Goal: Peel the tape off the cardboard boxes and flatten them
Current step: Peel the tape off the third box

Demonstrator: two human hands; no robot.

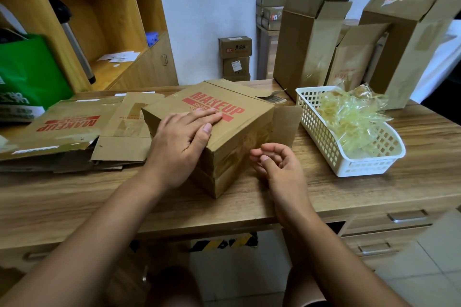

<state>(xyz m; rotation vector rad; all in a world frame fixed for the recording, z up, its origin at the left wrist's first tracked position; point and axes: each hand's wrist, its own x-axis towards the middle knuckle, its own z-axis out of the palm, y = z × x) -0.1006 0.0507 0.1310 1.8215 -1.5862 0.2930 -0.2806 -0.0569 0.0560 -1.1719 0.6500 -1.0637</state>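
On the wooden desk (311, 197), right in front of the person, sat a brown cardboard box (224, 129) with red lettering, one corner turned toward them. Its long side ran away to the far right, where an open flap (287, 124) stood beside a white plastic lattice basket (324, 137) full of crumpled clear tape (349, 119). The left hand (182, 142) lay flat on the box's top, fingers spread over the print, thumb along the near edge, gripping nothing. The right hand (274, 164) hovered just beside the taped near-right face, fingers loosely curled, thumb and forefinger close together but closed on nothing that I could make out. "MAKEUP" read clearly on top; the smaller line beneath was partly covered. To the left lay a flattened brown carton (67, 127) showing the same word upside down. Tall opened brown boxes (304, 45) stood behind the basket.
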